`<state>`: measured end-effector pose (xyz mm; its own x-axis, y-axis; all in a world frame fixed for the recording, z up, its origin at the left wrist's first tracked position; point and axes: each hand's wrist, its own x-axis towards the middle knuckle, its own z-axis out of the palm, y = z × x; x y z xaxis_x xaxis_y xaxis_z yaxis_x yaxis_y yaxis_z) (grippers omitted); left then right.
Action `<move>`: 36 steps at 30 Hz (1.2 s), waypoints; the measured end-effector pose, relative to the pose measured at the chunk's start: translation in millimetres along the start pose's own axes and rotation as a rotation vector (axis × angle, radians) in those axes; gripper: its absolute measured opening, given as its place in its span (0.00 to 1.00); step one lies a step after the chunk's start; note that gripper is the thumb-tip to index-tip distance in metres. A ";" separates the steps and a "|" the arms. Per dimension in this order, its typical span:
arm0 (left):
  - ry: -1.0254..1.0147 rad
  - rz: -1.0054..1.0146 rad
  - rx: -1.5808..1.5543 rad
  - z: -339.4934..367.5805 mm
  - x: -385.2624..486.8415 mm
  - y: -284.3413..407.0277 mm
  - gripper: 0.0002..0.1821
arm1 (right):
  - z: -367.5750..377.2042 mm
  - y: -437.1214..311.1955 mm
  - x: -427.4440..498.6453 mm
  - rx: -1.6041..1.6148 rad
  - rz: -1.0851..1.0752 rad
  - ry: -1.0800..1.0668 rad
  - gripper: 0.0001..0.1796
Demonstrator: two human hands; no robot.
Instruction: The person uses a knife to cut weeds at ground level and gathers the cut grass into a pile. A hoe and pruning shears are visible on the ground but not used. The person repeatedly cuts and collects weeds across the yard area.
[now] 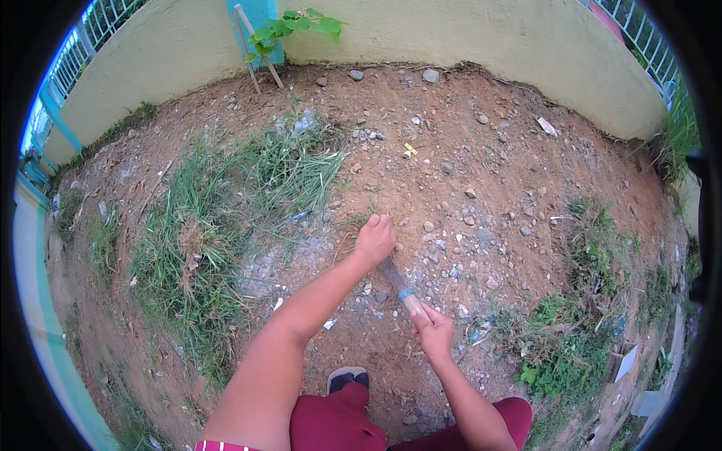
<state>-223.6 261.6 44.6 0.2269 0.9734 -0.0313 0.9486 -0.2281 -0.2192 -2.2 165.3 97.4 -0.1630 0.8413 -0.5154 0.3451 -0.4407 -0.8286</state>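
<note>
My left hand [377,239] is low over the bare soil, its fingers curled around a small tuft of green grass [356,219]. My right hand [434,332] grips the pale wooden handle [414,305] of a machete-like knife, which has a blue band where handle meets metal. Its dark blade [392,273] points up and left toward my left hand. The tip is hidden behind or under that hand, so I cannot tell whether it touches the grass.
Cut grass [208,253] lies heaped at left, with more weeds [564,344] at right. Stones [431,75] and litter scraps dot the soil [496,186]. A cream wall [451,34] bounds the far side; two sticks [256,48] stand near a leafy plant [299,25]. My sandalled foot [348,379] is close below.
</note>
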 end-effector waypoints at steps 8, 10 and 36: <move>0.032 0.013 0.244 32.1 -5.1 -18.6 0.26 | -27.3 -49.2 -5.6 -0.974 -0.635 0.130 0.20; 0.013 -0.035 0.335 27.0 -6.4 -7.5 0.24 | -50.3 -70.6 -13.1 -1.081 -0.624 0.189 0.20; -0.598 -0.303 -0.184 -1.3 40.8 -32.4 0.16 | -13.6 -8.5 2.5 -0.348 -0.287 0.130 0.21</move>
<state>-244.8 308.8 51.7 -0.1639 0.8265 -0.5385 0.9850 0.1070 -0.1356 7.0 175.3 106.1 -0.1874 0.9559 -0.2263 0.5959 -0.0725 -0.7998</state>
